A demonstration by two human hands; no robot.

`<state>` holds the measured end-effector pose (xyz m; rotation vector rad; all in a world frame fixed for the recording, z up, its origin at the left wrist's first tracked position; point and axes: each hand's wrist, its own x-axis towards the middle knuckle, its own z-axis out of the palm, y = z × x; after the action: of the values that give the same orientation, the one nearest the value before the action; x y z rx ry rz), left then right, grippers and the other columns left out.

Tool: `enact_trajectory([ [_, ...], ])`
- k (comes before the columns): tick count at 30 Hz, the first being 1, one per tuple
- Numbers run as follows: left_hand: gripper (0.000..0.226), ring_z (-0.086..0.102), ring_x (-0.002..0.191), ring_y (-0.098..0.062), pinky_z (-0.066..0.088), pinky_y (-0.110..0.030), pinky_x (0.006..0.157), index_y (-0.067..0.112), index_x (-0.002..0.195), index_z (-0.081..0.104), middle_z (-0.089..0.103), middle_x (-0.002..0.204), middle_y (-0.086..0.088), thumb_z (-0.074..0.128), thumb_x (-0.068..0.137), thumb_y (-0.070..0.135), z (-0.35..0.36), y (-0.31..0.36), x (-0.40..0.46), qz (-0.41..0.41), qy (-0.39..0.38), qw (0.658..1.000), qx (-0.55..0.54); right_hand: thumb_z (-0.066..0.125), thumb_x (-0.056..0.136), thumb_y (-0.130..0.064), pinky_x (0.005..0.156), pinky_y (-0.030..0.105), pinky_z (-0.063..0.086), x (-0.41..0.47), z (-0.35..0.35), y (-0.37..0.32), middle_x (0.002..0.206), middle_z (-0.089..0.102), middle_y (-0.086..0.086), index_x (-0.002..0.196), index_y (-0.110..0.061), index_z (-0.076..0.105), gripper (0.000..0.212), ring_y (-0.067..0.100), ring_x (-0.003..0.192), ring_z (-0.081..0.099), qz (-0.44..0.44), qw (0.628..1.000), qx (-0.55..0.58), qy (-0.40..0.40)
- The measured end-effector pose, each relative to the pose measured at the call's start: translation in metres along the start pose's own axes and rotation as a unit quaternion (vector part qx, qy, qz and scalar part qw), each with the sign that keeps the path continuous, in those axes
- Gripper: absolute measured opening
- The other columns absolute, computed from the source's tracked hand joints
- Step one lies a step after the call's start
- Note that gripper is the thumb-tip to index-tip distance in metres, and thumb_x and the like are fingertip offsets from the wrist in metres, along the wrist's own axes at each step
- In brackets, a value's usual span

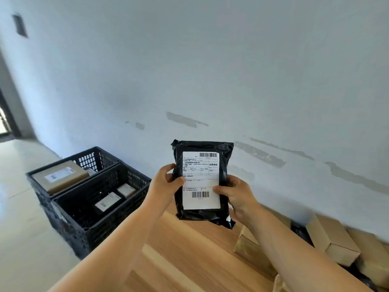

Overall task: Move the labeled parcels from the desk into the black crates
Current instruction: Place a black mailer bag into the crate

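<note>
Held upright above the wooden table [189,256] in both hands: a black plastic parcel [202,182] with a white shipping label [201,180] facing the camera, barcodes at its top and bottom. Gripped at its left edge by the left hand [164,184], thumb lying across the front onto the label's edge, remaining fingers curled behind the wrapping. Clasped at its right edge by the right hand [235,192], thumb pressed on the lower right part of the label, fingers wrapped round the back. Lifted clear of the table, between the two hands, its lower end hanging below both thumbs and its crumpled top edge standing against the pale wall [210,70].

To the left and lower down, on the floor [19,207] beside the table's edge: two black crates set touching side by side. In the near crate [117,216], two small dark parcels with white labels lying on the bottom. In the far crate [99,157], a flat brown cardboard box [61,175] with a white label, tilted and resting on the rim.

At the right, along the wall on the table, below and behind the right forearm: a heap of brown cardboard boxes [332,241], with dark wrapped parcels partly hidden among them
</note>
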<state>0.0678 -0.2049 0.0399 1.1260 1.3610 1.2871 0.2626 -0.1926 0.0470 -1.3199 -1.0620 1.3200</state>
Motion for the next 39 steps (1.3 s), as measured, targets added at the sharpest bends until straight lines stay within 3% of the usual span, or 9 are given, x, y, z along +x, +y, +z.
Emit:
enact_trajectory([
  [5, 0.044, 0.066, 0.092, -0.008, 0.052, -0.029, 0.081, 0.018, 0.131, 0.047, 0.069, 0.100, 0.007, 0.063, 0.090, 0.012, -0.120, -0.010, 0.009, -0.002, 0.050, 0.999, 0.017, 0.064, 0.080, 0.014, 0.083, 0.039, 0.057, -0.003, 0.124, 0.005, 0.100, 0.072, 0.013, 0.101, -0.005, 0.064, 0.029, 0.029, 0.094, 0.069, -0.007, 0.999, -0.006, -0.042],
  [10, 0.046, 0.063, 0.101, -0.017, 0.051, -0.033, 0.085, 0.017, 0.131, 0.044, 0.066, 0.110, 0.001, 0.063, 0.090, 0.011, -0.256, -0.028, 0.023, -0.029, 0.107, 0.994, 0.003, 0.064, 0.083, 0.007, 0.070, 0.024, 0.055, -0.001, 0.264, 0.029, 0.103, 0.067, 0.004, 0.120, -0.010, 0.054, 0.042, 0.016, 0.087, 0.066, -0.024, 0.995, -0.059, -0.072],
  [13, 0.042, 0.063, 0.097, -0.016, 0.050, -0.027, 0.072, 0.019, 0.128, 0.046, 0.066, 0.110, 0.003, 0.064, 0.090, 0.013, -0.329, -0.042, 0.027, -0.044, 0.153, 0.987, -0.002, 0.067, 0.084, 0.000, 0.079, 0.025, 0.050, -0.002, 0.340, 0.053, 0.108, 0.058, 0.000, 0.137, -0.010, 0.040, 0.060, 0.016, 0.098, 0.059, -0.037, 0.991, -0.104, -0.072],
  [15, 0.039, 0.063, 0.101, -0.018, 0.052, -0.033, 0.082, 0.022, 0.124, 0.047, 0.065, 0.113, 0.002, 0.065, 0.090, 0.015, -0.370, -0.051, 0.028, -0.057, 0.181, 0.982, 0.000, 0.068, 0.084, -0.003, 0.087, 0.027, 0.048, -0.007, 0.381, 0.067, 0.120, 0.053, 0.002, 0.142, -0.010, 0.034, 0.067, 0.017, 0.110, 0.053, -0.024, 0.990, -0.112, -0.081],
  [20, 0.041, 0.062, 0.105, -0.018, 0.049, -0.041, 0.098, 0.019, 0.128, 0.048, 0.065, 0.115, 0.001, 0.064, 0.090, 0.016, -0.441, -0.061, 0.036, -0.059, 0.221, 0.973, -0.013, 0.069, 0.085, -0.009, 0.096, 0.026, 0.039, -0.009, 0.456, 0.088, 0.126, 0.044, -0.004, 0.145, -0.017, 0.029, 0.072, 0.010, 0.117, 0.043, -0.019, 0.979, -0.160, -0.122],
  [28, 0.026, 0.065, 0.092, -0.011, 0.053, -0.026, 0.074, 0.016, 0.116, 0.053, 0.067, 0.101, 0.004, 0.061, 0.092, 0.014, -0.510, -0.080, 0.069, -0.063, 0.276, 0.958, -0.048, 0.079, 0.071, -0.042, 0.112, 0.041, 0.032, 0.021, 0.555, 0.107, 0.136, 0.042, -0.011, 0.149, -0.024, 0.022, 0.099, 0.012, 0.131, 0.037, -0.089, 0.954, -0.261, -0.116],
  [33, 0.025, 0.063, 0.085, -0.006, 0.046, -0.015, 0.059, 0.017, 0.114, 0.050, 0.065, 0.101, 0.000, 0.061, 0.092, 0.012, -0.557, -0.082, 0.120, -0.059, 0.313, 0.947, -0.036, 0.082, 0.065, -0.040, 0.079, 0.014, 0.036, 0.061, 0.625, 0.100, 0.096, 0.040, -0.029, 0.131, -0.027, 0.032, 0.083, -0.004, 0.093, 0.044, -0.177, 0.928, -0.302, -0.123],
  [36, 0.026, 0.065, 0.087, -0.012, 0.050, -0.019, 0.063, 0.014, 0.116, 0.050, 0.065, 0.101, -0.003, 0.060, 0.092, 0.009, -0.587, -0.080, 0.159, -0.066, 0.326, 0.942, -0.037, 0.077, 0.054, -0.057, 0.095, 0.038, 0.046, 0.089, 0.674, 0.098, 0.105, 0.049, -0.017, 0.137, -0.024, 0.028, 0.101, 0.005, 0.101, 0.050, -0.174, 0.926, -0.309, -0.129],
  [39, 0.027, 0.065, 0.089, -0.015, 0.052, -0.024, 0.067, 0.012, 0.117, 0.051, 0.065, 0.101, -0.004, 0.059, 0.092, 0.007, -0.617, -0.078, 0.199, -0.082, 0.337, 0.938, -0.021, 0.072, 0.049, -0.062, 0.091, 0.041, 0.051, 0.121, 0.718, 0.096, 0.107, 0.056, -0.016, 0.134, -0.027, 0.032, 0.100, 0.010, 0.102, 0.057, -0.170, 0.926, -0.305, -0.140],
])
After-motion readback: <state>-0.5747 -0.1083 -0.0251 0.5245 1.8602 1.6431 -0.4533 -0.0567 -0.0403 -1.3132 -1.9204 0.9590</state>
